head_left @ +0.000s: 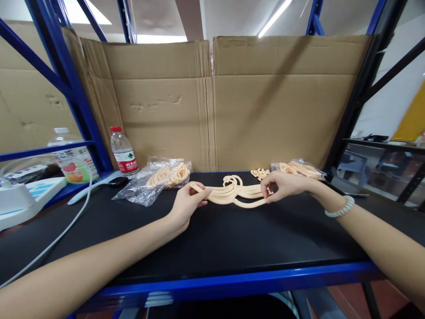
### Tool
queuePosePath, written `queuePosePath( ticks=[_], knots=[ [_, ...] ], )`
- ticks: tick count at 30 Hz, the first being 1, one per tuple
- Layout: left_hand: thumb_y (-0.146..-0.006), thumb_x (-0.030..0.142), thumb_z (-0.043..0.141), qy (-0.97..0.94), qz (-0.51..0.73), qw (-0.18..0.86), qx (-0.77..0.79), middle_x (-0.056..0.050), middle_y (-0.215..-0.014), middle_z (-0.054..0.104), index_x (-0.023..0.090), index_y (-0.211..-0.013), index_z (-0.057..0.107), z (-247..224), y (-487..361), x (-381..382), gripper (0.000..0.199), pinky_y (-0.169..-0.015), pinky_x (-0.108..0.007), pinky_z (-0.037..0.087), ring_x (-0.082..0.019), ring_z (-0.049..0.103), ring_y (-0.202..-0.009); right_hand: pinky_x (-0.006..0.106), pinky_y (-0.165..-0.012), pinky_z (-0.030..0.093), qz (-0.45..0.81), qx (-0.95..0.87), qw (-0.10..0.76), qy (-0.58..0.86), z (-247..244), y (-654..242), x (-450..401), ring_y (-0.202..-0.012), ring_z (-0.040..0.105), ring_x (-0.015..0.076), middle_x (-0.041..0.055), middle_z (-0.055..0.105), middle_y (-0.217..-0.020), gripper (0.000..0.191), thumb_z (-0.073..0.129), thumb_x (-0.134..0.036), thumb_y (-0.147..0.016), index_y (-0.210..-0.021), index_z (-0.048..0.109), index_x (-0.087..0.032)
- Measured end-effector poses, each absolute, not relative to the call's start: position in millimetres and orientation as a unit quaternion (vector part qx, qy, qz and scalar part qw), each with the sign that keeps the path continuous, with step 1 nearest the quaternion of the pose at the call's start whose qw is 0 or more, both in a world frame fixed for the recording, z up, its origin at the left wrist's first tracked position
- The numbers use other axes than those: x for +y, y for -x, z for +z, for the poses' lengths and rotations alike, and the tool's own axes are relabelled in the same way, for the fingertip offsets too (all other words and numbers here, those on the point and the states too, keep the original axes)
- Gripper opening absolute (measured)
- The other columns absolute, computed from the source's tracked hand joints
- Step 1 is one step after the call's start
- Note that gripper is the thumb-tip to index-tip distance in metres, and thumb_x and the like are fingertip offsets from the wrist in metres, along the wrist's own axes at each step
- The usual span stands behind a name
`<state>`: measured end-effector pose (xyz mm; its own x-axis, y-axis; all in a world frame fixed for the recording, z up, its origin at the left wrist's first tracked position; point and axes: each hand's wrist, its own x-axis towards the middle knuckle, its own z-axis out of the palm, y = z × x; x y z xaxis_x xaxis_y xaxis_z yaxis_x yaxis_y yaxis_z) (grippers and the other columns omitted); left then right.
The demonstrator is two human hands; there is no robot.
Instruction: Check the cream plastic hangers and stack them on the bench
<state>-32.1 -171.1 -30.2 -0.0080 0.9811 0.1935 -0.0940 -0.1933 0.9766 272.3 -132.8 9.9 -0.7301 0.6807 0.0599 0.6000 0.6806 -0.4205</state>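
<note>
A pale, cream-coloured carved ornament (226, 194) with curved, ribbed arms and a scroll at its top centre spans the gap between my hands, over the black tabletop. My left hand (187, 201) pinches its left end between thumb and fingers. At the other end, my right hand (282, 186) grips the right arm with bent fingers, which hide part of it. Behind my right hand lies a small leaf-patterned carved piece (260, 173). Left of the ornament, a clear plastic bag (142, 181) holds round carved pieces (171, 175).
Another plastic bag of carved pieces (297, 169) lies at the back right. A red-capped water bottle (123, 153) stands at the back left, near a black object (118, 182) and a white cable (75, 217). Cardboard panels (159, 106) wall off the back; a blue frame edge (232, 283) runs along the front.
</note>
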Motion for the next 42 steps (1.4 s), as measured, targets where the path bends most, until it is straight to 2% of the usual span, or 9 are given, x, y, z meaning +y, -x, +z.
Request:
queuePosePath(
  ticks=[4,9,13,17,19,22,25,32,42],
  knots=[
    [-0.058,0.031,0.080,-0.586,0.545,0.411,0.437,0.001,-0.064,0.059,0.015,-0.070,0.055,-35,37,-159,0.032,-0.061,-0.023,0.049,-0.011,0.058,-0.061,0.024,-0.054,0.042,0.195,-0.906,0.075,0.368,6,-280,-126,-0.057,0.055,0.0139,0.0008,0.062,-0.061,0.011,0.061,-0.024,-0.072,-0.070,0.068,-0.015],
    [-0.064,0.029,0.073,-0.696,0.478,0.303,0.442,-0.002,-0.068,0.062,0.016,-0.067,0.057,-45,42,-148,0.020,-0.064,-0.026,0.047,-0.017,0.061,-0.067,0.024,-0.053,0.043,0.196,-0.901,0.084,0.378,0,-279,-125,-0.058,0.056,0.0137,-0.0002,0.061,-0.062,0.012,0.055,-0.014,-0.066,-0.071,0.065,-0.016],
    [-0.073,0.022,0.060,-0.770,0.446,0.153,0.430,-0.001,-0.071,0.062,0.019,-0.070,0.058,-43,40,-155,0.005,-0.067,-0.028,0.046,-0.017,0.060,-0.069,0.025,-0.054,0.044,0.141,-0.908,0.094,0.384,3,-274,-128,-0.059,0.057,0.0151,0.0016,0.063,-0.066,0.016,0.052,-0.014,-0.068,-0.076,0.067,-0.016],
    [-0.080,0.020,0.053,-0.844,0.383,0.038,0.373,-0.005,-0.092,0.066,0.020,-0.087,0.061,-37,32,-176,0.010,-0.083,-0.034,0.044,-0.022,0.059,-0.091,0.034,-0.075,0.049,0.046,-0.897,0.174,0.404,2,-252,-144,-0.086,0.062,0.0235,0.0098,0.068,-0.094,0.026,0.051,-0.026,-0.081,-0.099,0.067,-0.015],
    [-0.083,0.027,0.055,-0.884,0.306,0.034,0.352,-0.009,-0.113,0.063,0.020,-0.107,0.061,-36,27,-187,0.026,-0.096,-0.040,0.039,-0.026,0.054,-0.110,0.042,-0.092,0.044,0.021,-0.884,0.210,0.417,-7,-237,-155,-0.110,0.055,0.0299,0.0157,0.060,-0.119,0.044,0.051,-0.037,-0.086,-0.120,0.058,-0.012],
    [-0.088,0.045,0.051,-0.916,0.193,0.077,0.343,-0.010,-0.144,0.040,0.022,-0.137,0.041,-37,24,-199,0.055,-0.109,-0.051,0.020,-0.032,0.032,-0.134,0.050,-0.106,0.031,0.022,-0.879,0.191,0.437,-27,-218,-170,-0.131,0.033,0.0372,0.0213,0.038,-0.141,0.075,0.051,-0.058,-0.085,-0.139,0.040,-0.007],
    [-0.089,0.055,0.043,-0.918,0.129,0.117,0.356,-0.011,-0.151,0.024,0.023,-0.145,0.025,-37,26,-202,0.067,-0.110,-0.058,0.007,-0.033,0.017,-0.140,0.057,-0.109,0.019,0.044,-0.872,0.144,0.466,-45,-210,-174,-0.137,0.015,0.0394,0.0227,0.022,-0.148,0.092,0.040,-0.070,-0.084,-0.145,0.026,-0.004],
    [-0.089,0.061,0.039,-0.917,0.093,0.105,0.373,-0.011,-0.151,0.018,0.024,-0.146,0.021,-36,35,-183,0.071,-0.107,-0.062,-0.004,-0.032,0.012,-0.141,0.059,-0.110,0.010,0.074,-0.872,0.097,0.475,-52,-209,-153,-0.139,0.008,0.0369,0.0216,0.015,-0.150,0.092,0.030,-0.071,-0.087,-0.148,0.016,-0.003],
    [-0.089,0.064,0.031,-0.911,0.059,0.075,0.401,-0.011,-0.152,0.013,0.023,-0.147,0.016,-36,40,-150,0.073,-0.108,-0.061,-0.001,-0.031,0.010,-0.141,0.055,-0.111,0.007,0.054,-0.864,0.069,0.495,-51,-201,-118,-0.140,0.005,0.0329,0.0192,0.010,-0.152,0.082,0.027,-0.062,-0.092,-0.148,0.013,-0.003]
  ],
)
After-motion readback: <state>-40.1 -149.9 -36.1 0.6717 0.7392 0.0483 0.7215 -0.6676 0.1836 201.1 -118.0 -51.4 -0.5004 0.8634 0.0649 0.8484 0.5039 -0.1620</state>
